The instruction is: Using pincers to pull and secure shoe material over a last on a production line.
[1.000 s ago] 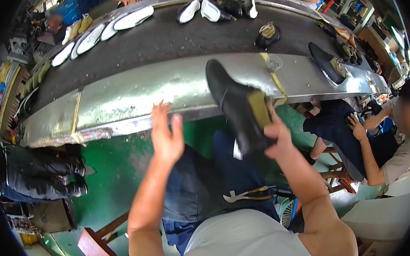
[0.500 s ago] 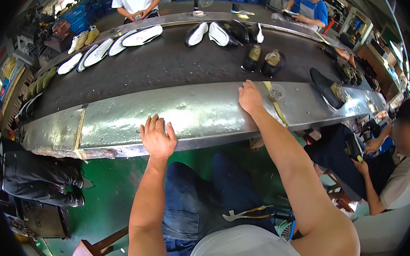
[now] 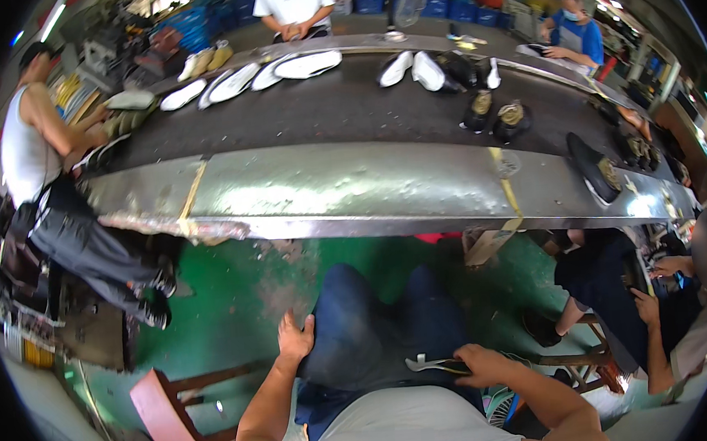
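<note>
Across my lap lies a pair of metal lasting pincers [image 3: 429, 363], its jaws toward the middle of my thighs. My right hand [image 3: 485, 364] is closed round the handle end, and its fingers cover part of the handles. My left hand [image 3: 296, 337] rests by the outer side of my left thigh, with nothing in it and the thumb held apart from the fingers. Beyond my knees runs the metal front ledge [image 3: 350, 176] of a long bench, and neither hand touches it.
On the dark belt [image 3: 281, 119] are white-soled shoes [image 3: 310, 64] and black shoes [image 3: 510, 121]. A black shoe [image 3: 587, 167] and a small clear cup [image 3: 508, 161] sit on the ledge. Co-workers are left, right and across. A pink-backed chair [image 3: 169, 422] stands at left.
Both my hands have left the metal ledge and come back toward my body. The right has taken hold of the pincers on my lap; the left has dropped beside my thigh.
</note>
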A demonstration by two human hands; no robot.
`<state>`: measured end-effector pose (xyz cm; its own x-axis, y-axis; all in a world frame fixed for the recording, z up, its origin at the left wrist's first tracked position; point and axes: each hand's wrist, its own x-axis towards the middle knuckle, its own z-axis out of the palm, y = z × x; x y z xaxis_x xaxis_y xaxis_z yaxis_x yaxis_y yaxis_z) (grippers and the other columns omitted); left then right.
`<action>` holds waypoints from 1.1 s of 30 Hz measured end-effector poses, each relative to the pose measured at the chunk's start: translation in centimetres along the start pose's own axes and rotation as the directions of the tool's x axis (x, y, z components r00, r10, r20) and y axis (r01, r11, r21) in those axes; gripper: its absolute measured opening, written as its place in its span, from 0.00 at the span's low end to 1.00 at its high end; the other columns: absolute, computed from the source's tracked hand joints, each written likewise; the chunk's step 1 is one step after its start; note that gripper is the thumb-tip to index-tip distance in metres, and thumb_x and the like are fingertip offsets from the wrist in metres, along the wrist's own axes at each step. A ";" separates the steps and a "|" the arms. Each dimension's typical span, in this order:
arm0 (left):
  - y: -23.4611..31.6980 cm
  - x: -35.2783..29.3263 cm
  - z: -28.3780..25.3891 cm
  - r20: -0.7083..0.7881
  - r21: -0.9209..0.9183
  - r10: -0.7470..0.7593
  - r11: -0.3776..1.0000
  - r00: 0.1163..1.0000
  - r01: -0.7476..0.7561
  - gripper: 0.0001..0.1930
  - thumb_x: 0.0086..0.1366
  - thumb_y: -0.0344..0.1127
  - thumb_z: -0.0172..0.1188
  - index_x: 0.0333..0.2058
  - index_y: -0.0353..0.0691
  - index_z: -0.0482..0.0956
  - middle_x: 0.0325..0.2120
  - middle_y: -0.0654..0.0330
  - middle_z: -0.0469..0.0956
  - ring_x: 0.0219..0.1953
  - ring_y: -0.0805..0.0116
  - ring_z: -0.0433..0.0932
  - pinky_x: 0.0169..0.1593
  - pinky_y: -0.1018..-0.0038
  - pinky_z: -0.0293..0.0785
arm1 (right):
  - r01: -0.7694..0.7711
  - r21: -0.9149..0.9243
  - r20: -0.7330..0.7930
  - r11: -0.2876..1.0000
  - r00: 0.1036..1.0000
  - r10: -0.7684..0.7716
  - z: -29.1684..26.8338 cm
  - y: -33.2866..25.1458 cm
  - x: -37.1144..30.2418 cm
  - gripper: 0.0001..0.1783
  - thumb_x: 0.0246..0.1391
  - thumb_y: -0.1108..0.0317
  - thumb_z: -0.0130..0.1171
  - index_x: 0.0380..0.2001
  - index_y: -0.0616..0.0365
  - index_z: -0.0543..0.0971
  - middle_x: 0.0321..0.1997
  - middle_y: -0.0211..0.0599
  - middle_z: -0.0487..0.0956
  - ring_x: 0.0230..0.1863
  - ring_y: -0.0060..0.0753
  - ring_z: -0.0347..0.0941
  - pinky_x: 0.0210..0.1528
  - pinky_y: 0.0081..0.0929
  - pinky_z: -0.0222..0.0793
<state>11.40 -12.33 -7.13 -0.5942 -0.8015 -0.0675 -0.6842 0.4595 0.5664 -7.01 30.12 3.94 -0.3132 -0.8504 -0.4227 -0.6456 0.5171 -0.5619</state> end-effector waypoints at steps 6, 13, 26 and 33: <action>-4.4 -5.0 -2.0 0.489 -0.147 -0.196 0.942 0.850 0.302 0.52 0.66 0.76 0.31 0.65 0.26 0.59 0.64 0.35 0.62 0.68 0.43 0.59 0.69 0.64 0.54 | -0.247 -0.138 -0.005 0.959 0.969 0.249 3.0 -1.2 -1.0 0.27 0.41 0.73 0.63 0.49 0.62 0.73 0.52 0.55 0.74 0.54 0.58 0.72 0.55 0.43 0.70; -6.8 -12.2 -6.9 0.733 -0.102 -0.464 0.649 0.498 0.754 0.56 0.56 0.85 0.35 0.72 0.48 0.48 0.66 0.43 0.61 0.67 0.46 0.62 0.59 0.44 0.64 | -0.265 0.422 -0.237 0.867 0.891 0.387 5.7 3.0 -3.0 0.28 0.42 0.70 0.68 0.48 0.61 0.71 0.39 0.51 0.79 0.42 0.50 0.78 0.47 0.39 0.72; -3.7 -16.1 -14.9 0.393 -0.505 -0.178 0.778 0.902 0.374 0.21 0.69 0.31 0.55 0.59 0.33 0.70 0.45 0.56 0.80 0.45 0.71 0.77 0.52 0.75 0.72 | -0.280 0.402 -0.253 0.872 0.881 0.400 4.1 3.0 -6.4 0.21 0.49 0.71 0.63 0.47 0.60 0.72 0.38 0.48 0.79 0.38 0.47 0.78 0.43 0.36 0.72; -0.9 -19.2 -21.2 0.622 0.167 -0.269 0.963 0.735 0.211 0.19 0.65 0.33 0.60 0.54 0.35 0.76 0.38 0.50 0.83 0.40 0.58 0.82 0.50 0.68 0.76 | -0.171 0.327 -0.355 0.929 0.889 0.289 0.5 2.7 -8.8 0.22 0.49 0.69 0.66 0.47 0.60 0.71 0.37 0.44 0.78 0.38 0.40 0.76 0.44 0.34 0.71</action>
<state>32.40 -5.45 11.08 -0.5164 -0.4744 -0.7129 -0.8547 0.3376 0.3944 -5.65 39.09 5.82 -0.7121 -0.6412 -0.2859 -0.3183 0.6579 -0.6825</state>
